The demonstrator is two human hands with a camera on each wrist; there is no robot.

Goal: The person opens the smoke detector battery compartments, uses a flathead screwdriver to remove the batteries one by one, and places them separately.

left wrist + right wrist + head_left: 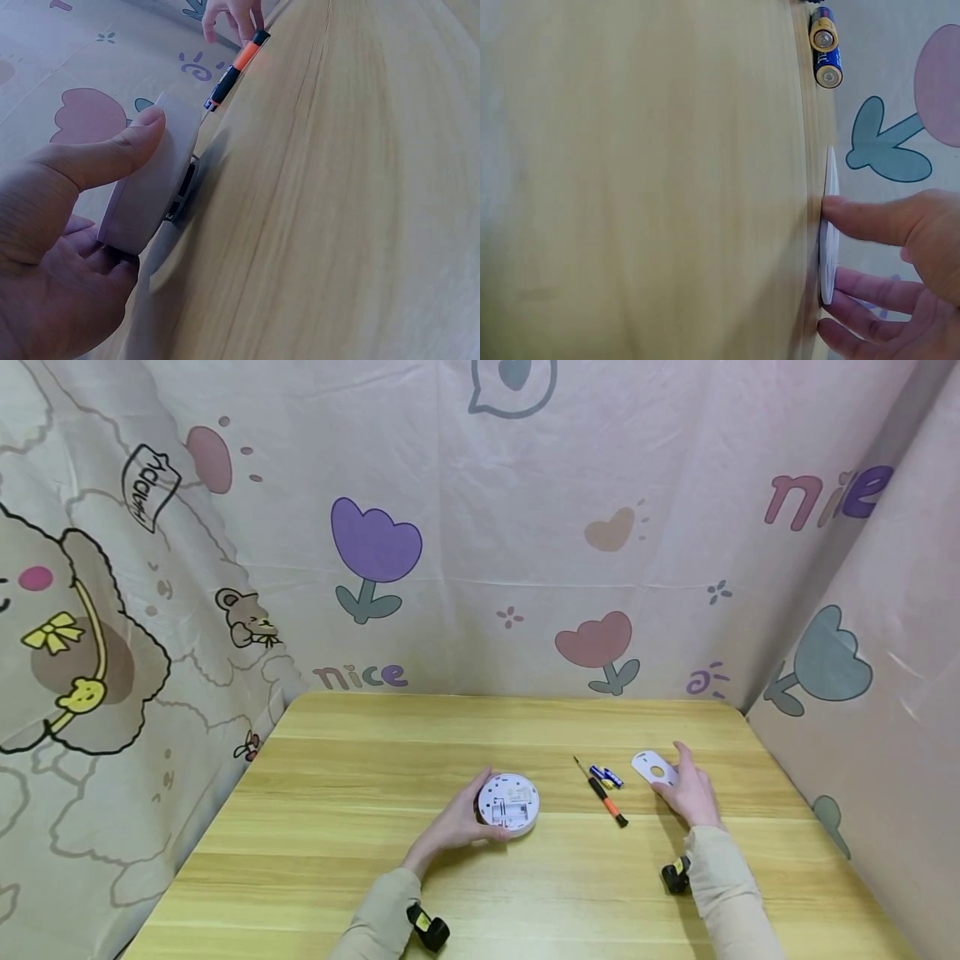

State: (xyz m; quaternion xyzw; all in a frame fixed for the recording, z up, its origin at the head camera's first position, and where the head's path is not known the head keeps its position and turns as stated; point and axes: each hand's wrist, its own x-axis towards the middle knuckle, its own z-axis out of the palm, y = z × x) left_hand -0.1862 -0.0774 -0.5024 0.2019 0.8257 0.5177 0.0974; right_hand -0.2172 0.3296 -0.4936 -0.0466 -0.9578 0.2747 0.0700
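Note:
My left hand (454, 820) grips a round white device (522, 788) by its rim, thumb on the near side and fingers on the far side. An open compartment with metal contacts shows in its upward face; it looks like a smoke alarm. The left wrist view shows the device's thick white side (159, 180) in the hand. My right hand (694, 792) holds a flat white plate (645, 763) with a round hole, low at the table. In the right wrist view the thumb is on one edge of the plate (829, 251) and the fingers are at its end.
Between the hands lie a screwdriver (608, 801) with a black and orange handle and two blue and gold batteries (612, 777). The wooden table (360, 752) ends at a printed curtain (465, 635) behind and at both sides.

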